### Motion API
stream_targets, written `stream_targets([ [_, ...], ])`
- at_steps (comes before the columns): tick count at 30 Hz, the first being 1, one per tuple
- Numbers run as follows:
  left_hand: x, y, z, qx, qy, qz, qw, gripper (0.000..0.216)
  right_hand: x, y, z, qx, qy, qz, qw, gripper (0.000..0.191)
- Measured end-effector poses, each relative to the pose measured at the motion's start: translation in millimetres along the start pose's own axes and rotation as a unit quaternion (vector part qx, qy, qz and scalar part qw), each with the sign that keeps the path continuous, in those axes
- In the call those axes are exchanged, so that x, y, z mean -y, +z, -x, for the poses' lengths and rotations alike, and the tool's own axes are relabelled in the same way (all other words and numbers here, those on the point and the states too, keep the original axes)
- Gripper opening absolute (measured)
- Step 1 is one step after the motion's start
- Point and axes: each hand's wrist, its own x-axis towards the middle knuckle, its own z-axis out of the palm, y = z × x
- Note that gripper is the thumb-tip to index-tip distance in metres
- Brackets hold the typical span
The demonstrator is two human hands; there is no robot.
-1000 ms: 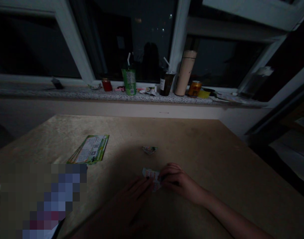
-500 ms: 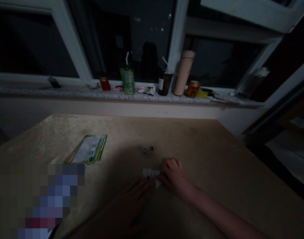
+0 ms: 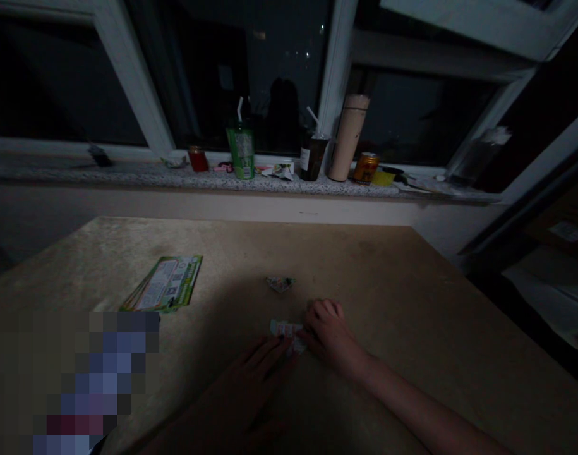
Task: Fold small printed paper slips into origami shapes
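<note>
Head view: the scene is dim. Both hands rest low on a tan table (image 3: 412, 284), meeting over a small folded piece of printed paper (image 3: 285, 330) that lies flat on the tabletop near the person's edge. The left hand (image 3: 258, 370) comes in from the lower middle, palm down, fingers stretched forward and close together, their tips lying on the near edge of the paper. It presses flat and grips nothing. The right hand (image 3: 329, 332) reaches in from the lower right on a bare forearm, wrist bent slightly inward, knuckles up and fingers curled down; its fingertips pinch or press the right end of the paper, though in this light it cannot be told which.

Just beyond the paper, apart from both hands, sits a smaller crumpled folded scrap (image 3: 280, 284). Further left lies a green and white printed leaflet (image 3: 164, 291), flat, well away from the hands.

Behind the table runs a speckled stone windowsill (image 3: 127, 177) under dark panes. On it stand a red jar (image 3: 197, 158), a green cup with a straw (image 3: 242, 150), a dark cup with a straw (image 3: 313, 155), a tall beige flask (image 3: 348, 136) and an orange can (image 3: 365, 168).
</note>
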Motion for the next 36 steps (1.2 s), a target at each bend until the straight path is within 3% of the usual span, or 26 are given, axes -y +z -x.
stream_targets([
  [13,4,-5,2,0.024,0.006,0.023,0.999,0.083,0,6,-1,-0.011,0.01,0.023,1.0,0.011],
  [18,4,-14,2,0.007,-0.024,0.042,0.999,0.082,1,7,-1,-0.006,0.012,0.04,0.999,0.011],
  [23,6,-12,1,0.028,0.02,0.011,0.999,0.077,1,6,-1,-0.003,0.014,0.04,0.999,0.012],
  [36,4,-11,-1,0.033,0.024,-0.001,0.999,0.075,0,8,-2,0.002,0.022,0.04,0.999,0.015],
])
